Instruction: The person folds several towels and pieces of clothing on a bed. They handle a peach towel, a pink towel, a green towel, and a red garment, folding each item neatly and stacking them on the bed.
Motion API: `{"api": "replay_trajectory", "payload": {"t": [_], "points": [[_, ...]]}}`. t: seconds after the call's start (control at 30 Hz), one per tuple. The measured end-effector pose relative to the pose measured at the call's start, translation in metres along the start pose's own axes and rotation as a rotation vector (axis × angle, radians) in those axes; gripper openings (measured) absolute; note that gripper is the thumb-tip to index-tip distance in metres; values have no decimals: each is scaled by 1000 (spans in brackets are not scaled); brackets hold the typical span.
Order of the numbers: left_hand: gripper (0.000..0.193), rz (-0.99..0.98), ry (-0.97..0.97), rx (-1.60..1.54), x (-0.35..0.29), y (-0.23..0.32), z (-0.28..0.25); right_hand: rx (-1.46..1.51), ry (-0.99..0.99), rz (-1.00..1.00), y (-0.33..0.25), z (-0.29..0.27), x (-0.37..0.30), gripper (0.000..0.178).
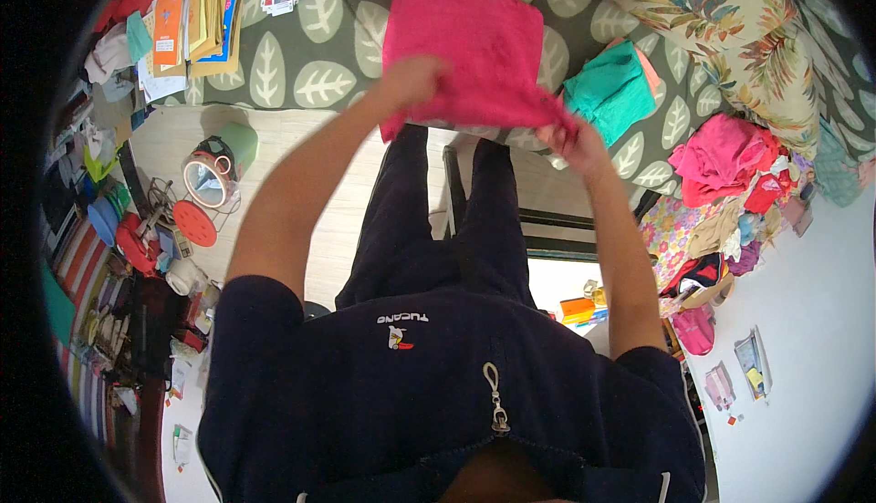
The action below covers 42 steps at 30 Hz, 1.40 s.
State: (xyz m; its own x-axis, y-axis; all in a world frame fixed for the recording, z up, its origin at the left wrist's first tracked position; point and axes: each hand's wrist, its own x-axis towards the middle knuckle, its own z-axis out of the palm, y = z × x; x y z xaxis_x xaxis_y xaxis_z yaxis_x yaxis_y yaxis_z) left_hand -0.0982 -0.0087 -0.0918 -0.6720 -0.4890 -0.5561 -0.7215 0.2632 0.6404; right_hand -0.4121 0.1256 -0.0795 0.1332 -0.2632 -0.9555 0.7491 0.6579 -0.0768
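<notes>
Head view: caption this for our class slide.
Both hands on a pink cloth over a leaf-print sheet.

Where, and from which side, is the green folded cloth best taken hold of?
Probably by its near edge, coming from the person's side: the green folded cloth lies fairly flat on the leaf-patterned cover, with that edge uncovered, while the pink cloth is close on its left.

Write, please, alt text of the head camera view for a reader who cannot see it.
A person's right hand grips the near right corner of a pink cloth over a leaf-patterned cover; the blurred left hand is at the pink cloth's left side. A green cloth lies to the right.
</notes>
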Motion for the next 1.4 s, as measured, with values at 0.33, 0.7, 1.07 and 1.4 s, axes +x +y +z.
{"api": "replay_trajectory", "payload": {"t": [0.33, 0.7, 1.07, 1.4], "points": [[42, -277, 764, -494, 26, -68, 21, -501, 33, -311, -31, -30, 104, 38], [112, -757, 794, -324, 45, -100, 124, -1070, 582, -843, 26, -44, 186, 59], [61, -688, 500, -937, 70, -119, 102, -662, 149, -346, -1, -8, 166, 51], [57, -579, 365, -1673, 64, -108, 94, -374, -106, -51, -17, -13, 157, 52]]}}
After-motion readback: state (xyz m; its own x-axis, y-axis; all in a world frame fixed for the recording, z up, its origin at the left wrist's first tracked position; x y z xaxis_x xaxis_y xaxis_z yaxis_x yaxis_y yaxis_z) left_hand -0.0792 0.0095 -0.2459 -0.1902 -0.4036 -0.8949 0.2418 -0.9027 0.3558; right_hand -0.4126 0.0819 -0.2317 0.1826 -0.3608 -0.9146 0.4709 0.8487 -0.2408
